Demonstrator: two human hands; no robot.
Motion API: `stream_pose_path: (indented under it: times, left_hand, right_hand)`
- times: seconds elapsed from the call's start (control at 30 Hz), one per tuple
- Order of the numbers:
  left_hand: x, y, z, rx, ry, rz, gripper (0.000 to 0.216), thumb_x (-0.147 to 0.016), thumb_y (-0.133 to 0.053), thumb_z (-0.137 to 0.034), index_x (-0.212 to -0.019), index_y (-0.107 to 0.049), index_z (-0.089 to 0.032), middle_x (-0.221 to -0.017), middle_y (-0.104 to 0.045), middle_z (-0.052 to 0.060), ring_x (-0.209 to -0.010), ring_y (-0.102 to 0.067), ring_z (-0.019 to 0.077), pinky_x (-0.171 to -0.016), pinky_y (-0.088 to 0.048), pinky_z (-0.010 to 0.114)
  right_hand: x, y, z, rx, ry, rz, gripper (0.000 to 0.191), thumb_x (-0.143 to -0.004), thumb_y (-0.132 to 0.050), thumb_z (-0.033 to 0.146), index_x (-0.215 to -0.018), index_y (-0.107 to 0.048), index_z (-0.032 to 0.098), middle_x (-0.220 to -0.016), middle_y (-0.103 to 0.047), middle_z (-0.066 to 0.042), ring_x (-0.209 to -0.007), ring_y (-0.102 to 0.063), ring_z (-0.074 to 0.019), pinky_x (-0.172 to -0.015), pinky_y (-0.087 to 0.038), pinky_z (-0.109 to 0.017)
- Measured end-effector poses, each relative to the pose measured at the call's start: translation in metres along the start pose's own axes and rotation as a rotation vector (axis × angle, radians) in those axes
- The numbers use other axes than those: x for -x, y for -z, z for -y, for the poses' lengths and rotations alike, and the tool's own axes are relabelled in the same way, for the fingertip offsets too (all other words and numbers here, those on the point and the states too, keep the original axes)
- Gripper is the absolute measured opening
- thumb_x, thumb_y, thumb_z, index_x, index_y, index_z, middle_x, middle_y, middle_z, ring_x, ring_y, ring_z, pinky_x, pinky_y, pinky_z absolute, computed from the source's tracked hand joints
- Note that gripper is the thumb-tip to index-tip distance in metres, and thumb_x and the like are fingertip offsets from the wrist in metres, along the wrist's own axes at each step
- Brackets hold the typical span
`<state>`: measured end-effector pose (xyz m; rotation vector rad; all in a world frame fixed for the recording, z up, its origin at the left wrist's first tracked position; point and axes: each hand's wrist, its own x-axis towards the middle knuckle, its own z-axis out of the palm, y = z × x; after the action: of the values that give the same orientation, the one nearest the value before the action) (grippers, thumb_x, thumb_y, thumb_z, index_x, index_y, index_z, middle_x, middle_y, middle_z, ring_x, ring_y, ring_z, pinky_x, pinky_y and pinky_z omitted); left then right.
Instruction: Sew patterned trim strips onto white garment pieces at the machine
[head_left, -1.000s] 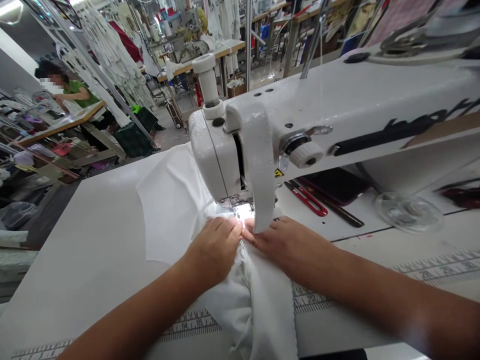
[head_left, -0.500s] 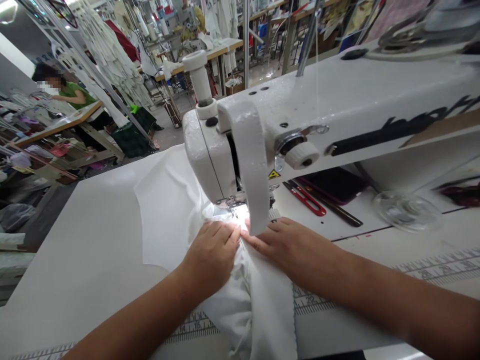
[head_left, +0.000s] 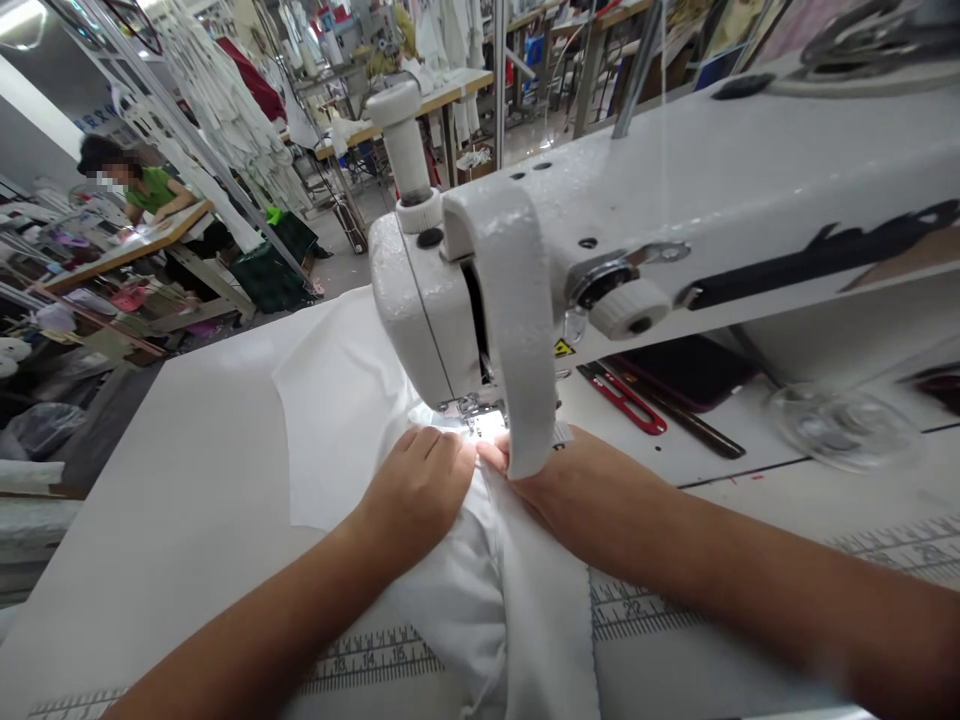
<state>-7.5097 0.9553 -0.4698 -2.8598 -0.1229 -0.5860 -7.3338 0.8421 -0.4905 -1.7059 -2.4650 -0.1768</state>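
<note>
White bunched fabric [head_left: 450,590] | left hand [head_left: 414,497], right hand [head_left: 577,487] | pressing (soft, creased)

Your white counter [head_left: 127,570] runs beneath everything here, with a printed measuring scale [head_left: 367,660] along its near edge. White fabric [head_left: 337,430] lies spread across the top, left of the sewing machine [head_left: 427,320] that stands on it. To the machine's right lie red-handled thread snips [head_left: 626,400], with a slim dark tool [head_left: 697,432] just beside them. A flat dark case [head_left: 686,370] sits behind those, and a clear round plastic disc [head_left: 840,430] rests farther right.
</note>
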Motion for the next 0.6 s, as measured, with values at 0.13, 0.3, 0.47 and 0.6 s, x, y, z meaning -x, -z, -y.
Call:
stream_pose_path:
  times: [0.13, 0.3, 0.47, 0.6]
  left_hand:
    - [-0.0046, 0.0014, 0.0007, 0.029, -0.019, -0.022, 0.014, -0.088, -0.049, -0.006, -0.086, -0.059, -0.015, -0.076, -0.06, 0.005, -0.077, -0.055, 0.0219, -0.068, -0.047, 0.035]
    - [-0.0051, 0.0025, -0.0002, 0.103, 0.041, 0.017, 0.011, -0.086, -0.052, -0.006, -0.086, -0.059, -0.015, -0.081, -0.061, 0.005, -0.079, -0.054, 0.021, -0.072, -0.048, 0.036]
    - [-0.0022, -0.0009, -0.0033, 0.127, 0.043, 0.023, 0.015, -0.089, -0.051, -0.01, -0.1, -0.061, -0.009, -0.089, -0.064, 0.01, -0.084, -0.057, 0.0227, -0.075, -0.052, 0.039]
    - [0.0007, -0.0072, -0.0092, 0.141, 0.074, -0.008, 0.015, -0.089, -0.047, -0.007, -0.09, -0.061, -0.011, -0.086, -0.063, 0.01, -0.083, -0.057, 0.0225, -0.075, -0.053, 0.039]
  right_hand:
    - [-0.0025, 0.0006, -0.0001, -0.025, -0.018, -0.006, 0.016, -0.077, -0.048, 0.005, -0.08, -0.053, 0.02, -0.07, -0.046, -0.002, -0.071, -0.044, -0.0214, -0.057, -0.029, -0.036]
    - [-0.002, -0.0041, -0.0018, -0.049, 0.016, 0.007, 0.017, -0.079, -0.047, 0.005, -0.08, -0.055, 0.021, -0.079, -0.052, -0.003, -0.073, -0.047, -0.0212, -0.064, -0.036, -0.037]
    - [-0.0028, -0.004, -0.0001, 0.004, 0.024, 0.016, 0.017, -0.079, -0.05, 0.005, -0.079, -0.055, 0.021, -0.078, -0.053, -0.003, -0.075, -0.049, -0.0216, -0.065, -0.04, -0.038]
    - [-0.0003, -0.0013, -0.0002, 0.0, 0.009, 0.03, 0.016, -0.077, -0.05, 0.007, -0.082, -0.055, 0.021, -0.077, -0.053, -0.004, -0.073, -0.047, -0.0217, -0.062, -0.039, -0.037]
